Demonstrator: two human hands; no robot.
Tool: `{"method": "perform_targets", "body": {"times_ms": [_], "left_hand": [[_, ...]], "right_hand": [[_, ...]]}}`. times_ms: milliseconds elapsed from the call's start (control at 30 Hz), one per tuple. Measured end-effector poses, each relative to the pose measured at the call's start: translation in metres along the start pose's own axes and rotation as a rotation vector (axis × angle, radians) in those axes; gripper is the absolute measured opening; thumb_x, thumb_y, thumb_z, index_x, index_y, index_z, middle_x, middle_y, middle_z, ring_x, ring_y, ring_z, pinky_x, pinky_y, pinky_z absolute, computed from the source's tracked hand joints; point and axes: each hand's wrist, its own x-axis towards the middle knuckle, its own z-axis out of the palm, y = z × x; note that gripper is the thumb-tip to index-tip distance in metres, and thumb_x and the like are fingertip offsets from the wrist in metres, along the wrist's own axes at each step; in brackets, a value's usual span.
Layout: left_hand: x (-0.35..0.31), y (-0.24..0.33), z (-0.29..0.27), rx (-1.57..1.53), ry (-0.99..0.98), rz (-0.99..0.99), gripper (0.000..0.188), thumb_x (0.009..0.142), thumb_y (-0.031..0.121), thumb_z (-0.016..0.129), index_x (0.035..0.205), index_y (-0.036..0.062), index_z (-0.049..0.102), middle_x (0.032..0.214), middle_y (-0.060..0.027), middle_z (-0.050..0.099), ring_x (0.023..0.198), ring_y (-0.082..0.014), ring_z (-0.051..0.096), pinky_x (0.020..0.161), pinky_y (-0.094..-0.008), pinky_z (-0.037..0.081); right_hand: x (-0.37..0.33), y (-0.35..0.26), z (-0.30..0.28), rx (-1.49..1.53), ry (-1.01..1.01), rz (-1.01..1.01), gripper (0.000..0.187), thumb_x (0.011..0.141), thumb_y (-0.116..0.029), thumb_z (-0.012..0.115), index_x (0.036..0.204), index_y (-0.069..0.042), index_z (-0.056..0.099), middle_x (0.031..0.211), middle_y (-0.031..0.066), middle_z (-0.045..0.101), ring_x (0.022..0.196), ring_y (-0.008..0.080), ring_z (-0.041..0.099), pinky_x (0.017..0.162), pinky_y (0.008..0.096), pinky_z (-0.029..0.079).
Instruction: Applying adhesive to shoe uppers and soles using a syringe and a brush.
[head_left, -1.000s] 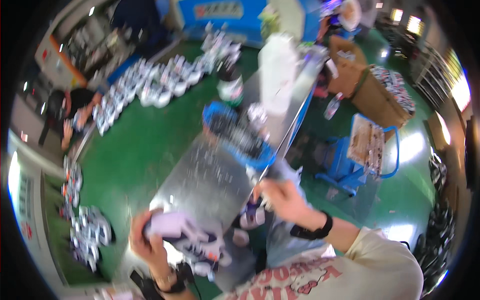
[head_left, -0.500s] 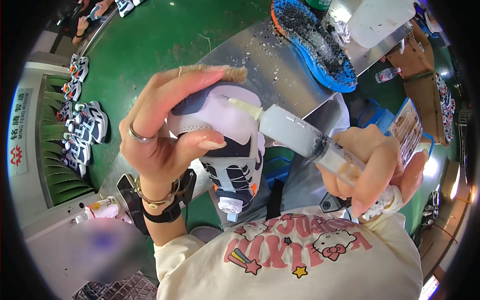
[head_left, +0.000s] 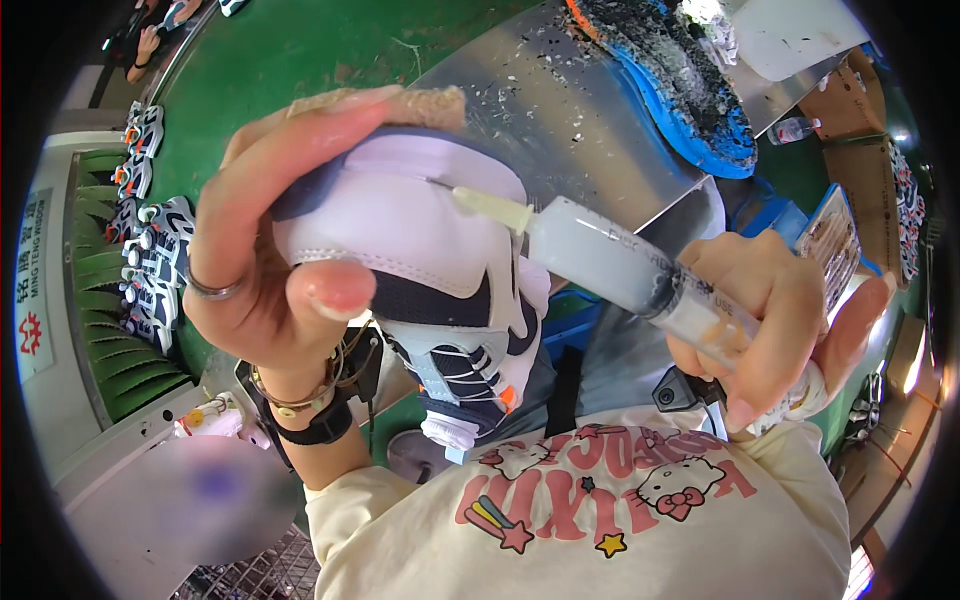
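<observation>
My left hand (head_left: 255, 245) wraps around a sneaker (head_left: 385, 220), thumb on the upper and fingers over the far end. The sneaker is white and dark navy with orange accents, its rounded white end away from me and its laces toward me. A tan fuzzy piece (head_left: 440, 106) lies by my left fingertips. In my right hand (head_left: 765, 300) is a clear syringe (head_left: 600, 250) with a pale yellow needle hub and whitish contents. Its thin needle reaches the line near the white end's dark rim; whether it touches, I cannot tell. White wrapping covers part of my right hand.
Dark crumbs lie on a metal table (head_left: 500, 90) beside a crumb-covered blue insole-shaped piece (head_left: 690, 100) and a white container (head_left: 795, 35). Sneakers stand at the left by green bristly strips (head_left: 120, 375). Cardboard boxes (head_left: 860, 170) are at right. Another person's hand (head_left: 147, 45) shows far left.
The sneaker and my left hand have come up closer and a little left. The syringe has shifted slightly right and down, its needle still by the sneaker's rim.
</observation>
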Motion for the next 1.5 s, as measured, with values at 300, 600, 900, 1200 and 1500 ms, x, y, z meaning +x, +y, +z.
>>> {"method": "perform_targets", "body": {"times_ms": [300, 600, 900, 1200, 1500], "left_hand": [[-0.018, -0.032, 0.005, 0.045, 0.346, -0.023, 0.053, 0.086, 0.048, 0.046, 0.102, -0.0029, 0.042, 0.096, -0.0153, 0.055, 0.081, -0.0213, 0.058, 0.072, -0.0329, 0.048], [-0.014, -0.042, 0.0, 0.128, 0.245, -0.125, 0.045, 0.093, 0.04, 0.036, 0.101, -0.0028, 0.047, 0.098, -0.0136, 0.056, 0.087, -0.0201, 0.056, 0.078, -0.0333, 0.045], [-0.016, -0.053, -0.009, 0.296, 0.213, -0.128, 0.047, 0.094, 0.041, 0.033, 0.099, -0.0025, 0.051, 0.102, -0.0115, 0.056, 0.093, -0.0168, 0.053, 0.084, -0.0299, 0.04], [-0.021, -0.057, -0.017, 0.253, 0.214, -0.268, 0.051, 0.094, 0.041, 0.032, 0.112, -0.0032, 0.048, 0.117, -0.011, 0.051, 0.092, -0.0109, 0.055, 0.082, -0.0242, 0.044], [-0.051, -0.069, -0.019, 0.081, 0.3, -0.525, 0.042, 0.096, 0.032, 0.034, 0.116, -0.002, 0.048, 0.107, -0.0042, 0.056, 0.084, -0.0049, 0.054, 0.075, -0.0162, 0.042]], "right_hand": [[-0.008, 0.032, -0.018, -0.086, 0.04, -0.045, 0.076, 0.091, -0.053, 0.009, 0.053, -0.009, 0.059, 0.038, 0.0004, 0.045, 0.028, 0.014, 0.036, 0.032, 0.0244, 0.033], [-0.028, 0.059, -0.025, 0.004, 0.14, 0.045, 0.077, 0.09, -0.055, 0.008, 0.053, -0.009, 0.057, 0.039, 0.003, 0.045, 0.033, 0.0164, 0.034, 0.034, 0.0265, 0.029], [-0.043, 0.059, -0.032, 0.002, -0.005, 0.134, 0.078, 0.092, -0.046, 0.001, 0.061, -0.003, 0.057, 0.056, 0.0072, 0.058, 0.042, 0.0191, 0.047, 0.045, 0.0291, 0.038], [-0.058, 0.042, -0.037, -0.054, -0.08, 0.283, 0.077, 0.093, -0.046, 0.001, 0.065, -0.001, 0.058, 0.058, 0.0091, 0.058, 0.045, 0.021, 0.05, 0.048, 0.029, 0.041], [-0.07, 0.037, -0.04, -0.132, -0.099, 0.337, 0.075, 0.093, -0.045, 0.004, 0.066, 0.001, 0.057, 0.06, 0.011, 0.059, 0.049, 0.0226, 0.054, 0.051, 0.0293, 0.043]]}}
